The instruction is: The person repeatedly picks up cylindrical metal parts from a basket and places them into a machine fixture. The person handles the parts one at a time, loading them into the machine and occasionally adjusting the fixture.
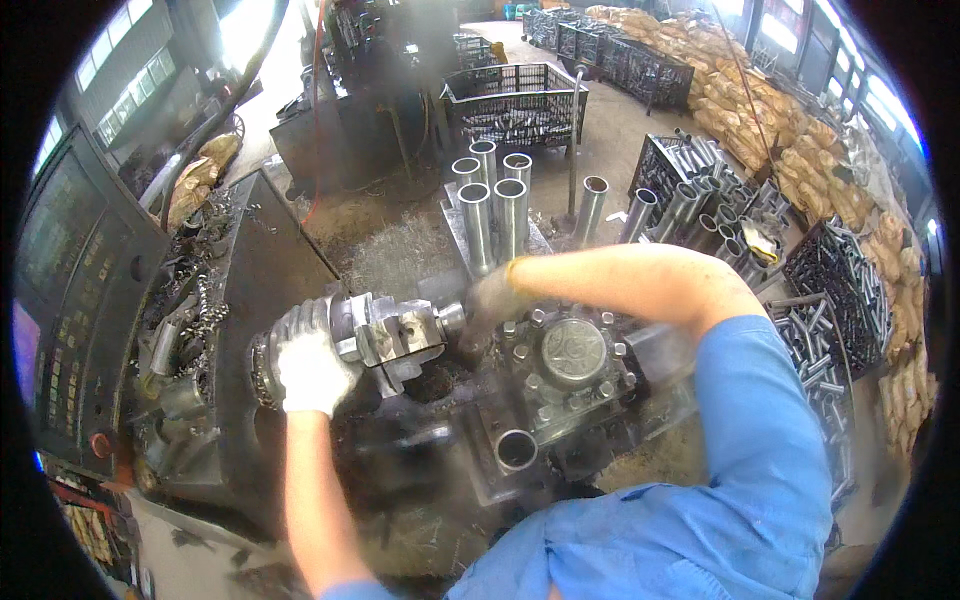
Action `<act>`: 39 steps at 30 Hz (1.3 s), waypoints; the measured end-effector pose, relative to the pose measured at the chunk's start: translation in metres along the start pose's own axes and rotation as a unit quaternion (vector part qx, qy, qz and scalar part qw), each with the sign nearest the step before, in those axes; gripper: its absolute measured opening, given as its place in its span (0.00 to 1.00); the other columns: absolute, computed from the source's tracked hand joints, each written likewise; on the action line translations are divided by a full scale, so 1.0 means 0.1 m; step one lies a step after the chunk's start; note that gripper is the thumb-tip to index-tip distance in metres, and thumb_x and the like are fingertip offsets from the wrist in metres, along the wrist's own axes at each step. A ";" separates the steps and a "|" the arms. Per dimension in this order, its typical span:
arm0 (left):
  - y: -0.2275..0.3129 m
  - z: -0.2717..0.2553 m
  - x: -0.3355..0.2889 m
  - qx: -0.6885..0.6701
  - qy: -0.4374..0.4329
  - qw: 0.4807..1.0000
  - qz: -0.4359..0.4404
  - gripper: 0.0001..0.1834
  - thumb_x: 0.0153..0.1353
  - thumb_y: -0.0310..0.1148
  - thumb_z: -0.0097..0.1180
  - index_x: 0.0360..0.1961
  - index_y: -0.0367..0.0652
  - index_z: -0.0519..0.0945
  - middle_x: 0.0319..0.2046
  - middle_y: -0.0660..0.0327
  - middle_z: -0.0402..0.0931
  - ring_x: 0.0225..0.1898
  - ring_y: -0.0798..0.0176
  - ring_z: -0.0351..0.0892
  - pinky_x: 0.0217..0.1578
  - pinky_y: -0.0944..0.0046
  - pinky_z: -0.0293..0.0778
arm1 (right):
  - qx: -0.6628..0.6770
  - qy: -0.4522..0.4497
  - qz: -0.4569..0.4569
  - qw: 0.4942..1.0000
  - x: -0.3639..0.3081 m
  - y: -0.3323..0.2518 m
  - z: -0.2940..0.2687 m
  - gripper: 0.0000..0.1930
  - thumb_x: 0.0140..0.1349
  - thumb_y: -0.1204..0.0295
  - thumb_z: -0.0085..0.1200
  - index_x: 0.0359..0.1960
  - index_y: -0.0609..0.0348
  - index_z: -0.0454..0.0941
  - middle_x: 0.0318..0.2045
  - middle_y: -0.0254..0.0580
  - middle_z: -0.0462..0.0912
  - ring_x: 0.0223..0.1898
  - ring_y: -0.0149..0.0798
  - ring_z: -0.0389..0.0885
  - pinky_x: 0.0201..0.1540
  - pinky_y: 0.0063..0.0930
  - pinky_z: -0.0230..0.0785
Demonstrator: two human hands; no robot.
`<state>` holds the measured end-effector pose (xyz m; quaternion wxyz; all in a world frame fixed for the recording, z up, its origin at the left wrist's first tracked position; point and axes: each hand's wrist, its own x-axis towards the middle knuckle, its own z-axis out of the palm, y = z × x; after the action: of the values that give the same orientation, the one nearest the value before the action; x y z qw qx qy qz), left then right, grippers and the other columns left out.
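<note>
My left hand (313, 365), in a white work glove, lies over the rim of the lathe chuck (262, 370), its fingers bent round the edge. Metal jaws (400, 332) stick out from the chuck's face. At their right end a short shiny metal end (452, 316) shows. My right hand (493, 300) is beside it, gloved and smeared by motion, so its fingers and anything in them cannot be made out. Right of that hand sits the square tool post (573, 352) with bolts around its top. One metal tube (516, 451) stands upright close to my body.
Several steel tubes (510, 215) stand on a plate beyond the tool post. Bins of tubes (690, 200) line the right side. A control panel (85, 310) rises at the left, with metal chips (205, 310) beside it. Stacked sacks (740, 100) and a wire crate (515, 100) are farther back.
</note>
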<state>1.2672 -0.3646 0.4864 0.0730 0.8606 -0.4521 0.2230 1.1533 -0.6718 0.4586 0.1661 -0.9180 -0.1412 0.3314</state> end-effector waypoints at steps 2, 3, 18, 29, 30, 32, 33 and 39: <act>-0.05 -0.04 0.13 -0.011 -0.057 0.998 0.007 0.40 0.48 0.46 0.75 0.62 0.41 0.78 0.55 0.45 0.81 0.58 0.40 0.81 0.61 0.46 0.76 | 0.017 0.083 0.078 0.993 0.04 -0.08 0.10 0.32 0.66 0.41 0.61 0.60 0.55 0.86 0.52 0.52 0.89 0.45 0.51 0.89 0.53 0.50 0.80; -0.07 -0.06 0.16 -0.016 -0.078 0.997 0.007 0.41 0.47 0.47 0.75 0.62 0.40 0.78 0.55 0.46 0.81 0.58 0.40 0.80 0.61 0.46 0.76 | -0.002 0.121 0.081 0.989 -0.03 -0.06 0.19 0.33 0.66 0.41 0.61 0.59 0.56 0.86 0.52 0.51 0.89 0.44 0.50 0.89 0.53 0.51 0.80; -0.09 0.02 0.18 -0.059 -0.063 0.993 -0.079 0.50 0.45 0.36 0.75 0.72 0.37 0.71 0.63 0.43 0.79 0.67 0.39 0.76 0.69 0.46 0.72 | 0.298 0.359 0.013 0.884 -0.71 -1.04 0.14 0.11 0.65 0.70 0.67 0.47 0.56 0.89 0.45 0.45 0.90 0.43 0.40 0.90 0.53 0.37 0.84; 0.30 0.06 -0.52 -0.148 0.118 0.981 0.047 0.43 0.51 0.30 0.70 0.71 0.43 0.70 0.71 0.48 0.70 0.75 0.40 0.65 0.78 0.35 0.54 | -0.379 -0.111 -0.194 0.898 0.23 -0.97 0.19 0.19 0.63 0.62 0.64 0.49 0.65 0.88 0.45 0.50 0.90 0.45 0.43 0.89 0.50 0.40 0.81; 0.39 -0.01 -0.63 -0.177 0.105 0.978 0.038 0.40 0.54 0.26 0.66 0.71 0.42 0.71 0.70 0.47 0.72 0.73 0.41 0.68 0.77 0.35 0.58 | -0.302 -0.101 -0.176 0.932 0.12 -0.97 0.13 0.15 0.63 0.67 0.63 0.47 0.65 0.88 0.42 0.48 0.90 0.42 0.39 0.89 0.46 0.38 0.82; 0.57 -0.19 -0.91 -0.334 0.043 0.942 -0.006 0.43 0.53 0.20 0.65 0.74 0.40 0.70 0.71 0.47 0.72 0.74 0.44 0.70 0.77 0.43 0.61 | -0.068 -0.027 -0.068 0.995 -0.23 -0.88 -0.01 0.12 0.65 0.71 0.63 0.45 0.64 0.89 0.39 0.46 0.90 0.40 0.35 0.88 0.44 0.35 0.83; 0.67 -0.27 -1.03 -0.420 0.005 0.907 -0.035 0.43 0.53 0.18 0.64 0.75 0.39 0.69 0.72 0.47 0.71 0.74 0.45 0.70 0.77 0.46 0.62 | 0.072 0.038 -0.107 0.991 -0.43 -0.80 -0.12 0.12 0.66 0.70 0.63 0.46 0.64 0.88 0.39 0.45 0.90 0.40 0.34 0.88 0.44 0.34 0.83; 0.83 -0.27 -0.97 -0.426 0.128 0.889 -0.110 0.38 0.59 0.15 0.60 0.73 0.35 0.70 0.66 0.45 0.77 0.69 0.48 0.76 0.73 0.53 0.68 | -0.157 0.531 -0.206 0.807 -0.62 -0.72 -0.71 0.13 0.69 0.79 0.55 0.52 0.64 0.86 0.51 0.48 0.89 0.49 0.39 0.90 0.54 0.34 0.85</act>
<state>1.1439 -0.3314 0.4610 0.5138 0.7548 -0.3932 0.1082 1.1432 -0.6449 0.5737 0.1333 -0.9134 -0.2671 -0.2769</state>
